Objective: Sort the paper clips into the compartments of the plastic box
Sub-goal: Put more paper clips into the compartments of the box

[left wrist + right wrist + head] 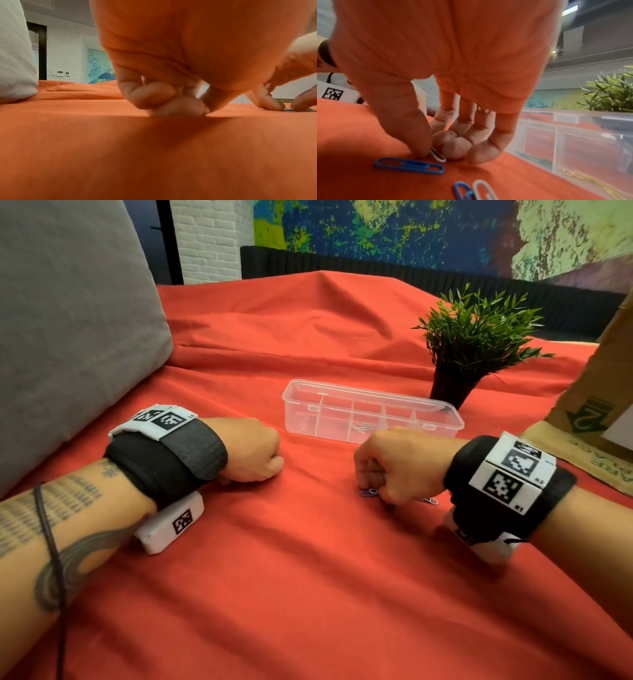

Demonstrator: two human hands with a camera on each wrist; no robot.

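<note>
Right hand [447, 121] pinched a white clip [438, 155] off the red cloth [308, 577], likely for sorting; blue clips [409, 165] lay beside. Box [371, 419] sat just beyond. Left hand [255, 451] rested fisted, empty.

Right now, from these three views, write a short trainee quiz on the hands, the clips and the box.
1. True or false: the left hand holds a paper clip.
2. Which clip does the right hand pinch against the red cloth? A) white paper clip B) long blue paper clip C) a yellow one
3. Fill in: the clips already in the plastic box that the right wrist view shows are green and ____.

Key:
1. False. It rests curled on the cloth, with nothing in it.
2. A. Thumb and fingertips close on the white one; the blue one lies free beside it.
3. Yellow, in neighbouring compartments.
</note>
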